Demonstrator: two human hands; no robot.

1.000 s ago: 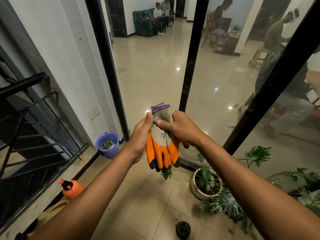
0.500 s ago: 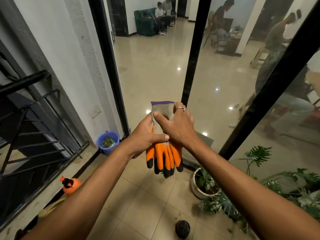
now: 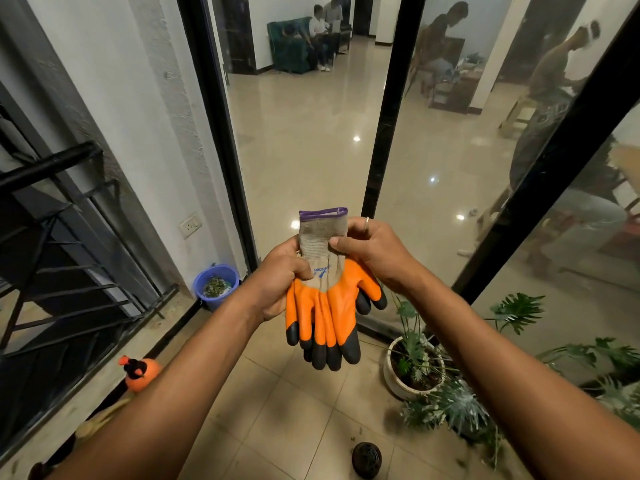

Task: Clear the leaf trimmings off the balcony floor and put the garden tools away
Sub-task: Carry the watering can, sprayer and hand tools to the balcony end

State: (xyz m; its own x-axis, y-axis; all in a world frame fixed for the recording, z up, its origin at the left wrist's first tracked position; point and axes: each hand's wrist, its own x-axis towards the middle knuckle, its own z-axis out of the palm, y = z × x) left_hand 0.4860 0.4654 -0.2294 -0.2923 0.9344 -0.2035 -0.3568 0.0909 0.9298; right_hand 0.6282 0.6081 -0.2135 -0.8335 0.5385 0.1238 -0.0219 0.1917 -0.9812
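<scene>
Two hands (image 3: 280,277) (image 3: 375,252); two orange gloves (image 3: 327,308); one blue bucket (image 3: 200,289); one white pot (image 3: 392,381); one orange sprayer (image 3: 142,373).

Between left hand (image 3: 280,282) and right hand (image 3: 374,251), above the tiled balcony floor (image 3: 294,427): orange rubber-coated knit gloves (image 3: 325,306). Behind-left by the wall, blue plastic bucket (image 3: 207,303), green leaf trimmings (image 3: 214,287) inside. Near left, orange plastic spray bottle (image 3: 138,372) beside the black metal railing (image 3: 48,164). Right, white round plant pot (image 3: 393,386); nearer, black perforated ball (image 3: 366,459).

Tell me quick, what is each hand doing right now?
Left hand: grips the orange gloves from the side.
Right hand: pinches the same gloves at the grey cuff.
</scene>
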